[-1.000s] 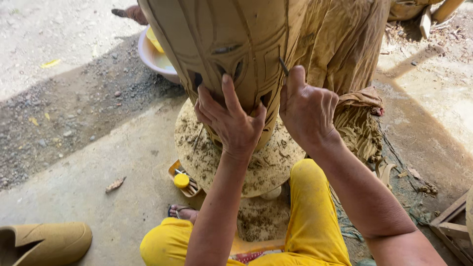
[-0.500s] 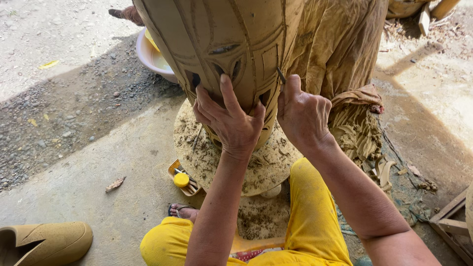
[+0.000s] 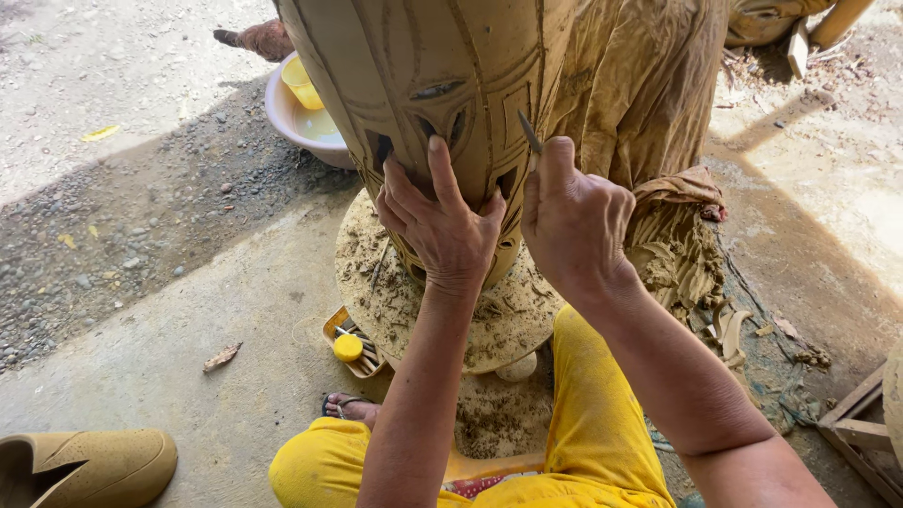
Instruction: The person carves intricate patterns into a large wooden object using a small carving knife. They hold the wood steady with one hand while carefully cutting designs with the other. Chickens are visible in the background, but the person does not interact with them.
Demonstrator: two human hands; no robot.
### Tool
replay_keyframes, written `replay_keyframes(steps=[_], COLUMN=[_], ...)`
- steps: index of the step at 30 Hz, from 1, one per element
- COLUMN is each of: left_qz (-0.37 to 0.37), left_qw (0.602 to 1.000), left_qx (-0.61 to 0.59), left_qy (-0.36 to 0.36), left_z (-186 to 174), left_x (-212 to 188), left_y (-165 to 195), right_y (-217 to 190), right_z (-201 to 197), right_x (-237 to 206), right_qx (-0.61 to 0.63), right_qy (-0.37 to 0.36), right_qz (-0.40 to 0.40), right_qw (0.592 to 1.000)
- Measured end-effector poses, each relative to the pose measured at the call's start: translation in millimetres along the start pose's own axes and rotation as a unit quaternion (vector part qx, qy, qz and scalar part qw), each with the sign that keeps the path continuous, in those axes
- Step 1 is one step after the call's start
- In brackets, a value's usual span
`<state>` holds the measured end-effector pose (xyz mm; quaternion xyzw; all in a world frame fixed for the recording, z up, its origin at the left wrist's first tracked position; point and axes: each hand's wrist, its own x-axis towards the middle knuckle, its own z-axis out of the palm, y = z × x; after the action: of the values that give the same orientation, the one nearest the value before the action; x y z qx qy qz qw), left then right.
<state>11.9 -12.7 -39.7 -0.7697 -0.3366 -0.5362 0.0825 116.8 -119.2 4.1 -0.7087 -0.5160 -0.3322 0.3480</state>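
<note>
Outdoor pottery workshop. Evidence: tall unfired clay pot (image 3: 442, 85) with carved cut-outs stands on a clay-smeared round turntable (image 3: 414, 301) set on a bare concrete floor (image 3: 188, 367); gravel at the floor's far edge. Clay-stained cloth (image 3: 649, 85) behind the pot, clay scraps (image 3: 677, 263) at the turntable's right edge, a water basin (image 3: 301, 122) behind, a small tool tray (image 3: 353, 343) at its near-left edge.

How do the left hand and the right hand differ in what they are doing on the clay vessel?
The left hand lies flat with fingers spread on the clay vessel; the right hand is curled shut around a thin blade tool. The left hand is empty; the right hand holds the tool's tip at the wall.
</note>
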Motion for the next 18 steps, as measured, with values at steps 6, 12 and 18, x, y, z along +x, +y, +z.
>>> replay_keyframes(steps=[6,12,18], left_qz=[-0.004,0.007,0.005], left_qw=[1.000,1.000,1.000], left_qx=[0.003,0.000,0.005], left_qy=[-0.002,0.005,-0.005], left_z=[2.8,4.3,5.3], left_x=[1.1,0.1,-1.0], left_y=[0.1,-1.2,-1.7], right_y=[-14.4,-14.6,-12.0], right_z=[-4.9,-4.8,-2.2], right_x=[12.5,16.0,14.7], right_qx=[0.008,-0.001,-0.003], right_qy=[-0.008,-0.015,-0.037], right_qz=[0.007,0.009,0.030], right_qw=[1.000,1.000,0.999])
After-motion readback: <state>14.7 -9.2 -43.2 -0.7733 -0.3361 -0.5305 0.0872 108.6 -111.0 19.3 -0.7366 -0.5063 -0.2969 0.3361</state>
